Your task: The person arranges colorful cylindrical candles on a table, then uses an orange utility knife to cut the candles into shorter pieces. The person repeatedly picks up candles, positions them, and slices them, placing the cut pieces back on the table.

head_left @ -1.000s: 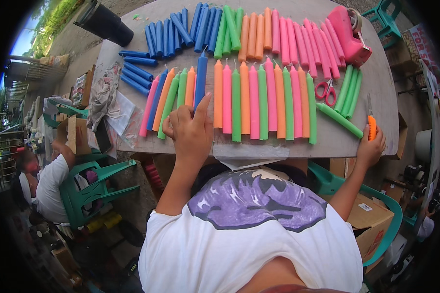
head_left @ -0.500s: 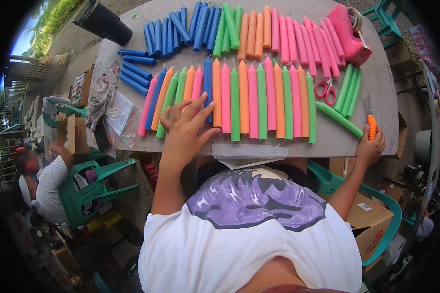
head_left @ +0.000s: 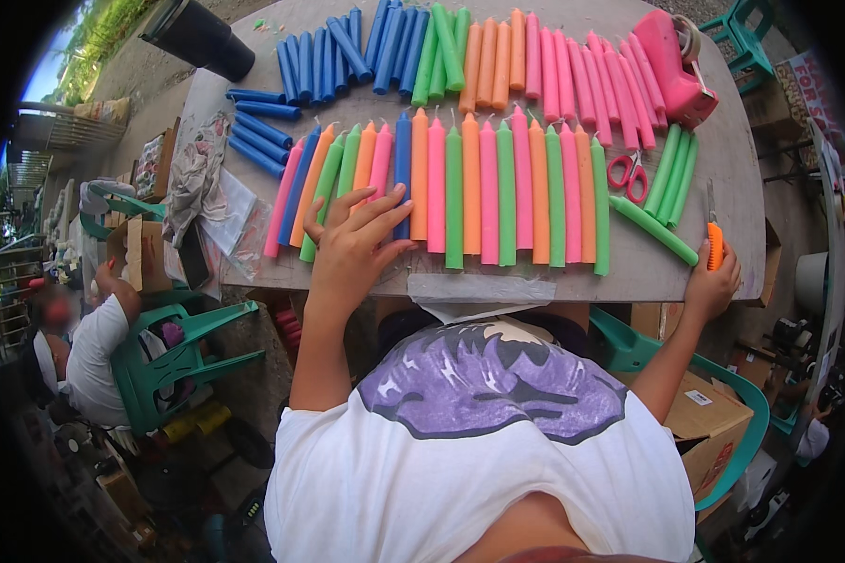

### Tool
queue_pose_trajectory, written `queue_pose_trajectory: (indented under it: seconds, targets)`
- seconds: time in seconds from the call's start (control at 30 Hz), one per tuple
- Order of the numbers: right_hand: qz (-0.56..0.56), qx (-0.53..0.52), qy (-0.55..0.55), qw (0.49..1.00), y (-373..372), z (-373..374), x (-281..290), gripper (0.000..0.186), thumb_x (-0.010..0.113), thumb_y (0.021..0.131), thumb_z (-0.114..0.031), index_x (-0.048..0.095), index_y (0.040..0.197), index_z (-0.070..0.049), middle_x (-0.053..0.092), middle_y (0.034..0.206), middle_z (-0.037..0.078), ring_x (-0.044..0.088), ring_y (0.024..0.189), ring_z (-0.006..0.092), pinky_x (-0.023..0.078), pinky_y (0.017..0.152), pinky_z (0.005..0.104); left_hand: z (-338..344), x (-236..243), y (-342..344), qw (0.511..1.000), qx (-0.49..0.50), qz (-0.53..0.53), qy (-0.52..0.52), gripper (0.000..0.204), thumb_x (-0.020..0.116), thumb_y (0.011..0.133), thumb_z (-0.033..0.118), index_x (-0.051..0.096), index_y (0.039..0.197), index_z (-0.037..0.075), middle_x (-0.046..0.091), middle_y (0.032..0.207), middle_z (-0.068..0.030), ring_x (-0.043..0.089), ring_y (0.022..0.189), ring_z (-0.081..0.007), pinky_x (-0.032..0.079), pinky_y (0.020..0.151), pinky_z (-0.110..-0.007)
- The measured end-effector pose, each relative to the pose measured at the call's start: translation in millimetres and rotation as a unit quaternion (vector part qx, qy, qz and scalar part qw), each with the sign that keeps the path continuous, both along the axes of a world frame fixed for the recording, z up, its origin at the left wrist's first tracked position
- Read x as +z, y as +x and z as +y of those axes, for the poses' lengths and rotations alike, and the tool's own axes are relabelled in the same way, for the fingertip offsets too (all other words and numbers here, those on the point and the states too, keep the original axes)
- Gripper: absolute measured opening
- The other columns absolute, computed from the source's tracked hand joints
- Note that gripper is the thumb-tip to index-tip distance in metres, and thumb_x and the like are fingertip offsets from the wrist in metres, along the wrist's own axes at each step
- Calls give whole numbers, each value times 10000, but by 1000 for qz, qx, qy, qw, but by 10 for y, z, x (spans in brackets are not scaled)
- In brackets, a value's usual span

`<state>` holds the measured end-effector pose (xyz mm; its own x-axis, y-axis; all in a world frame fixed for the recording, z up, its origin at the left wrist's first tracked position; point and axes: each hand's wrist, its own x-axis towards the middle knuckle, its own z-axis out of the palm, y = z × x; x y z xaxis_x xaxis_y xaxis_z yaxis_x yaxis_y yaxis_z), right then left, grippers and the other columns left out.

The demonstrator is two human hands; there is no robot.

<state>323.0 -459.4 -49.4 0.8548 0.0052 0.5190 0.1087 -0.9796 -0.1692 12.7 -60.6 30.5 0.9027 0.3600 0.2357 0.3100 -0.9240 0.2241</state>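
Open-air clutter surrounds a grey counter [head_left: 648, 281], where a multicoloured row of candles lies just beyond the person and a sorted stock of them lies farther out. What has just changed is at the left grip [head_left: 352, 249]: a second ago it had a blue candle [head_left: 403, 159] raised between finger and thumb over a gap in the row, and now that candle lies flat among the others. Its lower part sits under the fingertips of the left grip, whose fingers and thumb are spread apart, clasping nothing. Just left of the candle, past those fingertips, is a pink candle [head_left: 379, 161]; close on its right is an orange candle [head_left: 421, 188]. As I judge it, the gap is filled, so the two stretches of the row read as one, though slight slack remains on the pink side.

Well to the right, the right grip [head_left: 716, 286] is unchanged, closed around an orange-handled cutter [head_left: 714, 246] with its blade pointing away. Just left of it lies a slanted green candle [head_left: 652, 230]; whether they touch I cannot tell. Scissors [head_left: 626, 178] rest beyond, farther left.
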Motion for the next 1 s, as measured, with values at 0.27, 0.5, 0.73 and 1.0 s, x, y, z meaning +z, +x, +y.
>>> queue_pose_trajectory:
  seconds: [0.27,0.5,0.73,1.0]
  targets:
    - [11,-6,0,1000,-5,13,19,408,657,901,-440,653,1172,-136,649,1151,58,593,1068,305,490,891,432,8,-13,-1,1000,-3,-5,-2,490,802,720,327,707,1190,229,648,1296,67,518,1245,-180,179,1108,-486]
    - [4,-6,3,1000,-4,7,1,403,660,901,-430,653,1179,-137,650,1161,60,593,1071,306,487,896,433,-111,17,-3,997,12,-14,74,497,829,680,269,713,1161,222,665,1113,18,542,1192,-189,193,1102,-481]
    - [4,-1,-6,1000,37,-32,-35,401,655,903,-425,650,1184,-140,649,1174,64,591,1079,310,484,903,432,-218,53,27,994,94,-39,46,340,642,804,115,614,1143,135,609,997,-36,559,1016,-237,222,1079,-480]
    - [-2,-1,-3,1000,33,-52,-47,394,651,908,-423,651,1182,-141,651,1166,59,592,1076,310,486,895,433,697,160,-221,942,237,-181,151,300,541,939,150,550,1238,136,642,1076,-34,576,1074,-238,240,1062,-484]
